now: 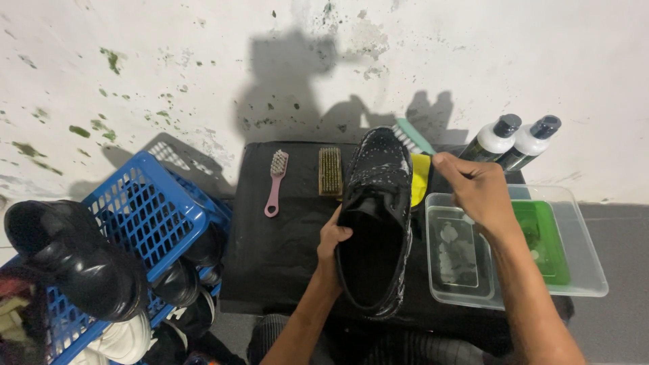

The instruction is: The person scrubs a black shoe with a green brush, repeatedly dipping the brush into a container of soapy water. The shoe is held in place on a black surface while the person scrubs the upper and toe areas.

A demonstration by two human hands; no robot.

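Observation:
A black leather shoe point(375, 216), flecked with white foam, stands on a black mat point(284, 236) with its toe pointing away from me. My left hand point(331, 247) grips its left side near the opening. My right hand point(476, 189) hovers to the right of the shoe with its fingers curled around a brush with a teal back and white bristles point(409, 135), which sticks out behind the shoe's toe. A yellow cloth point(420, 177) lies between the shoe and my right hand.
A pink small brush point(276, 181) and a wooden brush point(330, 172) lie on the mat. A clear tub point(581, 270) holds a clear tray and a green one. Two bottles point(514, 138) stand behind it. A blue basket point(145, 209) with shoes sits left.

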